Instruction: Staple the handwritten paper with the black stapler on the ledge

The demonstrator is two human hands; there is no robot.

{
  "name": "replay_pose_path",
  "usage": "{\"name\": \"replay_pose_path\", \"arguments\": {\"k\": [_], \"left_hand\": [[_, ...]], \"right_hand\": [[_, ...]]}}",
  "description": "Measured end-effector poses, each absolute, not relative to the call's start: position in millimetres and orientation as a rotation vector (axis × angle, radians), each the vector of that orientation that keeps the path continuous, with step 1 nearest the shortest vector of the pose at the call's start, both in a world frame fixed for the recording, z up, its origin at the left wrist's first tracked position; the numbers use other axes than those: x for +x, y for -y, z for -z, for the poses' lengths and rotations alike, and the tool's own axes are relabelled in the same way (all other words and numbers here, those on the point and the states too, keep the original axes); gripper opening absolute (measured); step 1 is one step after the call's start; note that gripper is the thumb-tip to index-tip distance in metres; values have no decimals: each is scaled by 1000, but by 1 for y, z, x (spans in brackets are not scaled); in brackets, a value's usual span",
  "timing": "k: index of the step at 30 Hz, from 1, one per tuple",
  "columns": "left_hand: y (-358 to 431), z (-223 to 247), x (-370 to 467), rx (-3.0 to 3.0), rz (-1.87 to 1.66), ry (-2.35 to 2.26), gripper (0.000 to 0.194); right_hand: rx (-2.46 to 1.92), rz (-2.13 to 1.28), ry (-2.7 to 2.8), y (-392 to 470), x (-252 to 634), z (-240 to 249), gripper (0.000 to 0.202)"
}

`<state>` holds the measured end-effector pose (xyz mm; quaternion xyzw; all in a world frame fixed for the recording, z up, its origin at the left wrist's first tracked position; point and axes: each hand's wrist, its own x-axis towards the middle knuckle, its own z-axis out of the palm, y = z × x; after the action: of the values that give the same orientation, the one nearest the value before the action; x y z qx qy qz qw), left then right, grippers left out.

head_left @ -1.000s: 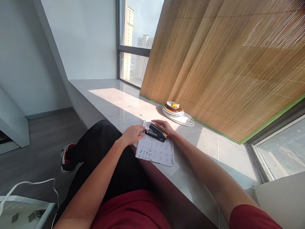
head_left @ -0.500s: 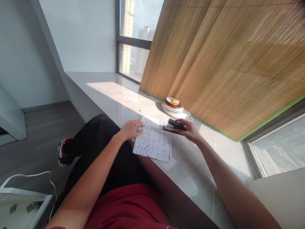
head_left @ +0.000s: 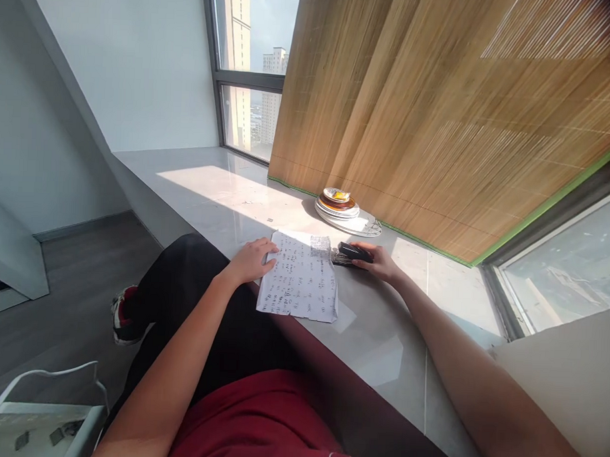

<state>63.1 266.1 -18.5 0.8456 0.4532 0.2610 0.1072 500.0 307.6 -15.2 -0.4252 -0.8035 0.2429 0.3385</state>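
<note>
A sheet of paper (head_left: pixel 303 282) with handwritten lines lies on the pale windowsill, its lower edge slightly ragged. My left hand (head_left: pixel 251 258) rests on the paper's left edge, fingers stretched out and thumb apart from them. My right hand (head_left: pixel 381 263) is closed around a black stapler (head_left: pixel 353 253). The stapler sits just beyond the right edge of the paper, low over the sill or on it. I cannot tell whether its front end touches the sheet.
Behind the stapler stands a stack of plates (head_left: pixel 336 209) with a small yellow packet (head_left: pixel 341 196) on top. A bamboo blind (head_left: pixel 413 125) hangs along the window. A white cable (head_left: pixel 44 373) curves at the lower left, above a light-framed piece of furniture.
My right hand has drawn the stapler off the paper's upper right corner, rightward and lower. My left hand stays on the paper's edge. The whole view has shifted slightly.
</note>
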Motion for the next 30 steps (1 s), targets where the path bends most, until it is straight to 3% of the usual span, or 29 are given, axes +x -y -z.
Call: {"name": "replay_pose_path", "arguments": {"k": [11, 22, 30], "left_hand": [[-260, 11, 66, 2482, -751, -1329, 32], [-266, 17, 64, 2518, -764, -1299, 31], [-265, 17, 63, 2507, -765, -1291, 30]], "right_hand": [[-948, -293, 2258, -297, 453, 11, 52], [-1197, 115, 2334, -293, 429, 16, 51], [-1270, 229, 2346, -288, 419, 14, 51]]}}
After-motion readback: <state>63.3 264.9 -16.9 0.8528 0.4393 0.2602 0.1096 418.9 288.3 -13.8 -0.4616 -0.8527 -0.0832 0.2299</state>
